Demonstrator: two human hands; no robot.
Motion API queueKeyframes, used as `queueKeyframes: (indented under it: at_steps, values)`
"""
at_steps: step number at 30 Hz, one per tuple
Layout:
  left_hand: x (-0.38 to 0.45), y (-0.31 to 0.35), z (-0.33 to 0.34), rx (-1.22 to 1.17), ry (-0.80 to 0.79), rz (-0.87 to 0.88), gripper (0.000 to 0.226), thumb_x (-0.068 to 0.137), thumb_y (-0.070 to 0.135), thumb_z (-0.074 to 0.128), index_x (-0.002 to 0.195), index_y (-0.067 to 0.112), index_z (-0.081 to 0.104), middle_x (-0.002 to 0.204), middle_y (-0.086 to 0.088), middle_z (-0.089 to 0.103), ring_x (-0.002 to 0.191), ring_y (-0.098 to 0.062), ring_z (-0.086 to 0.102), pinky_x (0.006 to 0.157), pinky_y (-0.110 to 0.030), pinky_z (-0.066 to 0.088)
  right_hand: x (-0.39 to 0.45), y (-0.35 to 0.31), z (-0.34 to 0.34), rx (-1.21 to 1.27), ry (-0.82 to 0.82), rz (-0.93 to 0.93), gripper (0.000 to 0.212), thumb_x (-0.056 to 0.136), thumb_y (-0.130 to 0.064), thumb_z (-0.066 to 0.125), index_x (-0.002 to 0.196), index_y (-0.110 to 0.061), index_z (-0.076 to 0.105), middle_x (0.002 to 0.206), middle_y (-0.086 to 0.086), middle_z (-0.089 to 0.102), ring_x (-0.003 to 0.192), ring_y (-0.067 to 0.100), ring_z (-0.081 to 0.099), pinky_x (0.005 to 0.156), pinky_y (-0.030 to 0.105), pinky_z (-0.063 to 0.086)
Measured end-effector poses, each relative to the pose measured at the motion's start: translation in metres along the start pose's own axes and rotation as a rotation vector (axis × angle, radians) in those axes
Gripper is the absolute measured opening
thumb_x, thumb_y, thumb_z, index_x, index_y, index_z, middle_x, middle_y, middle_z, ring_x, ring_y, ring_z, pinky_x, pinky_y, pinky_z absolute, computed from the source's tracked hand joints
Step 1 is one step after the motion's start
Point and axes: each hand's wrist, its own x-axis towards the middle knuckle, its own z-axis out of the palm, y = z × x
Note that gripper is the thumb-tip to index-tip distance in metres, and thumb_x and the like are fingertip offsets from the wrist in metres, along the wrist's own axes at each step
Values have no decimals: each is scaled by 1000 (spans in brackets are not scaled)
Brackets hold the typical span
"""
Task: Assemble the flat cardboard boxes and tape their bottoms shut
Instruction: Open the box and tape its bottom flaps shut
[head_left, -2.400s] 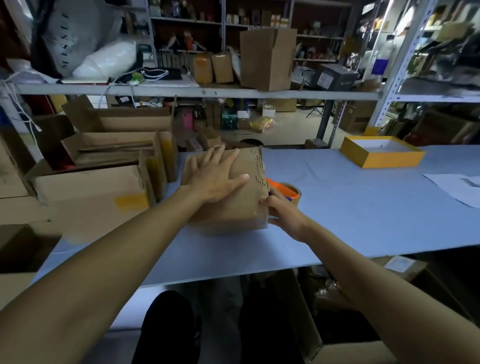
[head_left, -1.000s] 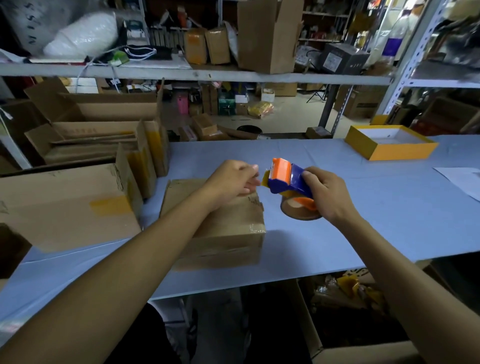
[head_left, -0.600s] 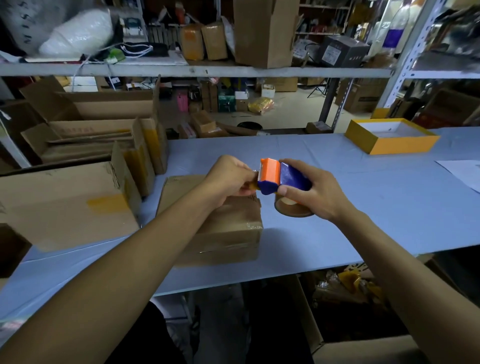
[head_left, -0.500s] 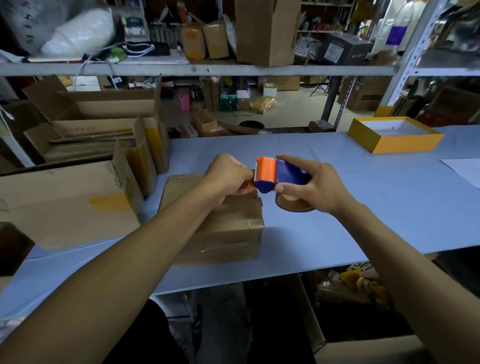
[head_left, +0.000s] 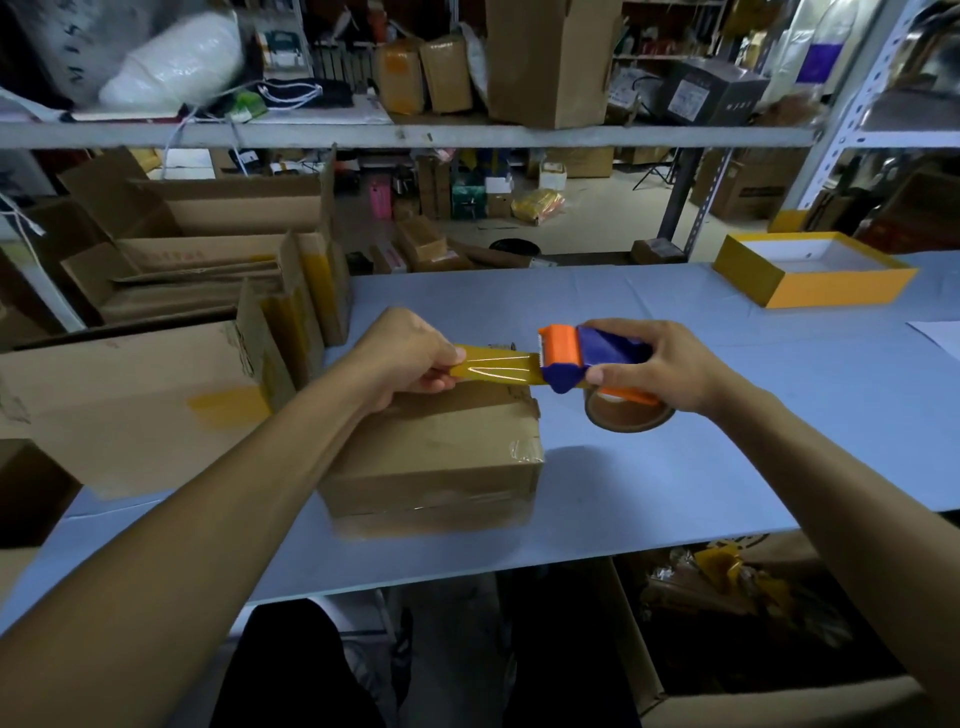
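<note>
**Tape strip drawn out over the box, not yet stuck down**

The free end of the tape strip (head_left: 491, 368) is pinched by the left hand (head_left: 410, 358) between thumb and curled fingers. The tape dispenser (head_left: 587, 358) is gripped by the right hand (head_left: 654, 371), fingers wrapped round its blue body, thumb underneath. Half a sec. ago the two hands were almost touching at the orange cutter; now they are apart, and a short yellowish length of tape is stretched between them. The left hand was moved to the left, the dispenser was kept approx. in its place.

For the task this means that tape is being prepared for the cardboard box (head_left: 436, 457), which lies on the desk (head_left: 727, 467) directly under the strip, flaps closed and facing up. The strip is judged to hang above the box, not yet pressed on it. The sealing step is thus begun but not done.

Further out, other cardboard boxes (head_left: 130, 400) w/ yellow tape on them are stood at the left of the desk, and a yellow tray (head_left: 810, 275) far right.

Hard to make out: the seam of the box is covered by the left forearm, so it cannot be told if the flaps meet well. Some clear tape is seen at the box's right corner only. The roll under the dispenser is partly hidden by the right hand. The frame is a bit blurred at the box's near edge.
</note>
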Motion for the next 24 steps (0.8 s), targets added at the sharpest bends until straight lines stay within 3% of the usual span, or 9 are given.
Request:
queueKeyframes:
  at_steps: [6,12,17,19,21,22,24]
  values:
    - [5,-1,20,169,58,30,11,83,16,78,82,6,73,71,-10,72,57,-15,67,68,-32,62,7,9,-2,7,-31,42,69,71,-66,63,133,-41,49,114,-20,60,100,11,59,70,20,46]
    - [9,-2,30,602,191,217,23,84,31,75,71,13,73,60,-3,69,61,-15,68,61,-30,56,8,15,2,-21,-23,38,66,75,-65,66,134,-40,49,114,-17,59,96,10,58,69,18,45]
    - [11,-11,33,760,256,366,27,84,43,72,78,17,73,75,0,68,74,-15,61,64,-32,52,7,20,11,-35,-37,40,68,75,-65,67,135,-38,49,113,-16,60,96,8,58,68,16,45]
    - [11,-15,36,769,302,395,31,83,45,72,94,17,68,81,1,65,77,-16,59,60,-32,47,7,22,15,-43,-45,42,68,75,-65,68,135,-38,50,114,-14,60,96,8,58,68,15,45]
    - [11,-18,34,772,317,378,61,79,46,75,129,23,49,92,2,58,84,-18,55,62,-32,42,8,23,18,-47,-50,46,67,75,-65,68,134,-39,50,113,-14,60,96,8,58,68,15,44]
    - [12,-16,32,769,293,362,75,78,45,77,140,28,38,100,-1,56,90,-21,55,66,-33,42,8,24,19,-48,-50,47,66,75,-64,68,134,-39,50,113,-14,60,95,8,58,68,15,44]
    - [14,-12,29,792,194,368,76,83,38,74,146,33,32,123,-7,53,112,-28,53,79,-37,46,9,25,21,-60,-48,45,63,78,-61,67,134,-38,50,113,-14,60,95,7,58,67,14,44]
